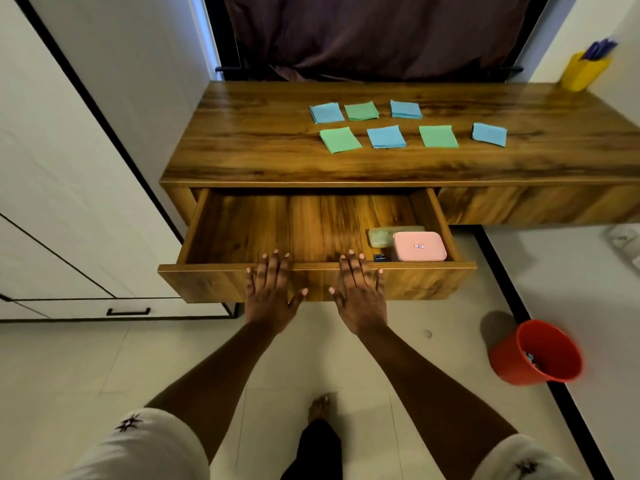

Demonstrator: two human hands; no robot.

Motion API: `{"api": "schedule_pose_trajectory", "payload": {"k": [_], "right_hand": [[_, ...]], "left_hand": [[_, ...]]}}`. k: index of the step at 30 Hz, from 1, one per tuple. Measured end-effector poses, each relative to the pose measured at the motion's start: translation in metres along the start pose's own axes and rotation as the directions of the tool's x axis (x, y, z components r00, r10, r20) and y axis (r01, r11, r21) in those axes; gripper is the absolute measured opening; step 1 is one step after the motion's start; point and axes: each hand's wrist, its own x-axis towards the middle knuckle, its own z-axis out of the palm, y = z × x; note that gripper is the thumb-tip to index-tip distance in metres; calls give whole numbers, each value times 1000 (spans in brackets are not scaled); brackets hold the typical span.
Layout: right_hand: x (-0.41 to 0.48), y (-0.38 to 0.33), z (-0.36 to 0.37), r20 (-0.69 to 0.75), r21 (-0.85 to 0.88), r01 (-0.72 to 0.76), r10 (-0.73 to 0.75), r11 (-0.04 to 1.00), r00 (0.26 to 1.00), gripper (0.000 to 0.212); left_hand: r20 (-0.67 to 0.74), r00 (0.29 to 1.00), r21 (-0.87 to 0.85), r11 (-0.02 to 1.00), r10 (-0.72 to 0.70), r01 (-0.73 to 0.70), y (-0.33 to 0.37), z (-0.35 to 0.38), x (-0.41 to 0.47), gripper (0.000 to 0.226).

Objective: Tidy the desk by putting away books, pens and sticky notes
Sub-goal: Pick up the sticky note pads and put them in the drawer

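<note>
At the front of the open drawer (214, 282), both hands lie flat with fingers straight and spread, holding nothing. The left hand (270, 289) rests on the drawer's front panel, its fingertips reaching over the top edge. The right hand (360, 292) lies just beside it in the same way, and both point away from the person toward the bench (242, 133).

The drawer runs lengthwise from left to right and is pulled out toward the person. In its right front corner sits a pink box (419, 246), its long side also running left to right. A pale green case (381, 236) lies behind it, partly hidden and turned the same way. A small dark thing (380, 258) sits just left of the box, too small to make out.

Seven sticky notes (386, 136), blue and green, lie flat on the bench top. They form two rows running left to right, three behind and four in front. Each lies apart from the others, and some are turned slightly askew.

At the far right back corner of the bench stands a yellow cup (581, 72). Blue pens (597, 50) stand in it, blurred, their ends pointing up and leaning a little to the right. An orange bucket (535, 353) stands on the floor to the right.
</note>
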Motion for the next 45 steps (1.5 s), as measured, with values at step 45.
{"api": "schedule_pose_trajectory", "payload": {"k": [45], "right_hand": [[625,35,-70,303,3,133,-128,991,944,63]], "left_hand": [[91,986,-209,965,-141,157,-73,-25,479,56]]}}
